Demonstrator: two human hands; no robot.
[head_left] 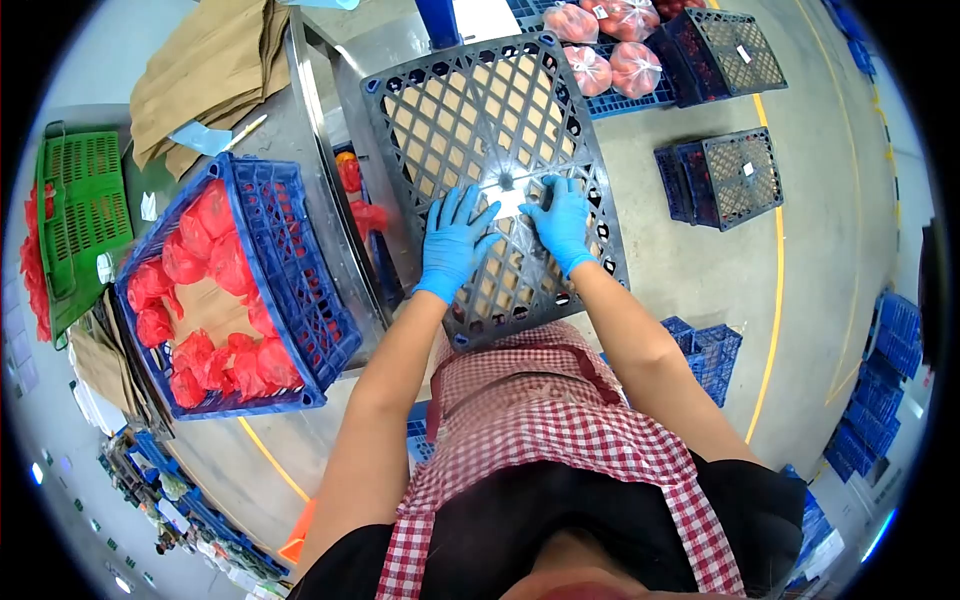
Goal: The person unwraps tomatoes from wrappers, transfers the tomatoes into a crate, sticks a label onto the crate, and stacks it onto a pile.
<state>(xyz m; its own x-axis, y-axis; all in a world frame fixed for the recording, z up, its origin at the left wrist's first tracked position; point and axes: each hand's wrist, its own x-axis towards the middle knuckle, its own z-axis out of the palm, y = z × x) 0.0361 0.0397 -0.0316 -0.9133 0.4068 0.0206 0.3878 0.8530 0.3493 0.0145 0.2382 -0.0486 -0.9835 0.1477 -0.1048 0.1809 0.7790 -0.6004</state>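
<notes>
A black plastic crate (480, 125) with a lattice top is right in front of me, with brown paper or card showing through its gaps. On its middle lies a small white label (507, 203). My left hand (455, 243), in a blue glove, rests on the lattice at the label's left side, fingers spread. On the other side my right hand (562, 222), also gloved in blue, touches the lattice by the label's right edge with its fingers apart. Neither hand is wrapped round anything. Reflected glare washes out the label's face.
To my left, a blue crate (295, 265) holds several red plastic bags (210, 225) beside a metal table (325, 150). A green crate (88, 200) and brown paper sheets (205, 75) are farther left. Labelled dark crates (740, 180) and clear bags of red produce (635, 68) stand at right.
</notes>
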